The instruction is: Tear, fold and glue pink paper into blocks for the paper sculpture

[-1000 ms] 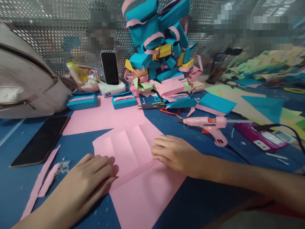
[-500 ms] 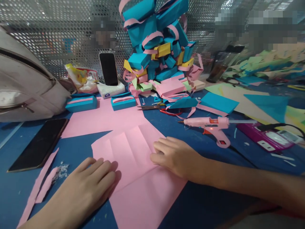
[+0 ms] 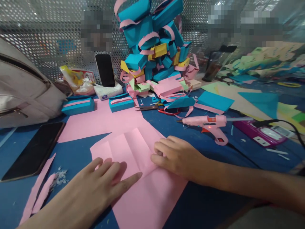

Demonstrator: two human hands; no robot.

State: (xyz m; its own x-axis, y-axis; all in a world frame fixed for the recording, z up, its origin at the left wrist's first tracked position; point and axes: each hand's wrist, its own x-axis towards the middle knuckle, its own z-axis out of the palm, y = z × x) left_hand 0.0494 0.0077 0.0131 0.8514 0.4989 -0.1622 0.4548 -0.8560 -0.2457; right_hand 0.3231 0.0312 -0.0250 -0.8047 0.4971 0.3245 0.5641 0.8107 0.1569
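A creased sheet of pink paper (image 3: 124,146) lies on the blue table, with parallel fold lines on its far part and one crease across its middle. My left hand (image 3: 101,178) rests on the paper's left side. Its fingers are slightly bent, and one long digit stretches rightward along the cross crease. At the right edge, my right hand (image 3: 176,157) has its fingers curled in and pressed together on the paper. A second pink sheet (image 3: 88,122) lies flat behind, with two blue paper boxes (image 3: 79,106) at its far side.
A pink glue gun (image 3: 207,121) with its light on lies right, before a purple power strip (image 3: 257,132). Scissors (image 3: 152,108) lie beneath a heap of paper boxes (image 3: 164,70). A dark phone (image 3: 33,149), pink strips (image 3: 39,184) and a white backpack (image 3: 26,92) are left.
My left hand has moved a little right over the paper and stretched out a digit along the crease. My right hand stays in place. The view has shifted slightly.
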